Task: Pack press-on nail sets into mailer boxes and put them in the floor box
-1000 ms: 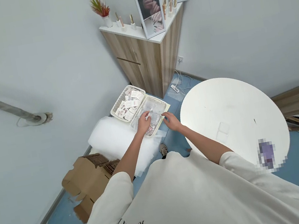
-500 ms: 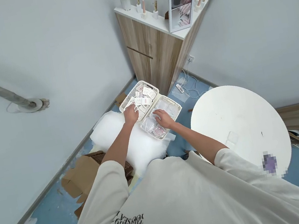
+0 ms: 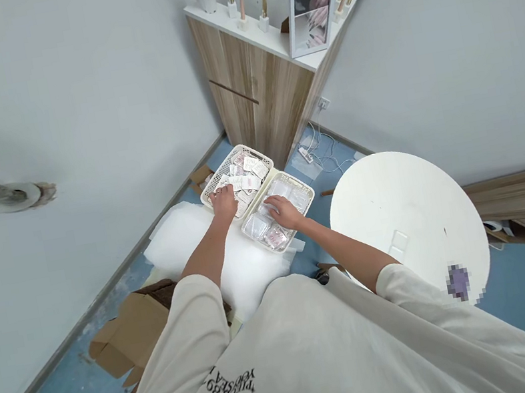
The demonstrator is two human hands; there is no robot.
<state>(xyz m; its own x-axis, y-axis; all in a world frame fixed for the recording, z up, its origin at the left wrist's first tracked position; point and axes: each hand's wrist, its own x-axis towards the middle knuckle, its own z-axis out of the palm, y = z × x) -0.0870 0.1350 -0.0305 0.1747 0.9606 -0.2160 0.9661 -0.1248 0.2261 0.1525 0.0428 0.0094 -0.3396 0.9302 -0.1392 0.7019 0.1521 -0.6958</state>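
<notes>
Two cream plastic baskets stand side by side. The left basket point(image 3: 205, 196) holds many small white printed cards point(image 3: 250, 181). Over the near left side of these cards rests my left hand point(image 3: 224, 202), its fingers apart and nothing visible gripped in them. In the right basket point(image 3: 312, 196) lie several clear plastic boxes point(image 3: 257, 225), and one box point(image 3: 276, 236) at the near end has pinkish contents. My right hand point(image 3: 285, 211) is over the clear boxes with fingers loosely spread; whether the fingertips touch a box is hard to see.
White foam wrap point(image 3: 180, 234) lies under and beside the baskets. An opened cardboard box point(image 3: 131, 331) is at the left. A round white table point(image 3: 401, 189) stands at the right, with a clear tray point(image 3: 397, 242) on it. Behind is a wooden cabinet point(image 3: 247, 84) bearing bottles and frames.
My left hand has shifted slightly leftward over the cards, and its fingers look more spread. The right hand stays over the clear boxes. The whole view has turned a little.
</notes>
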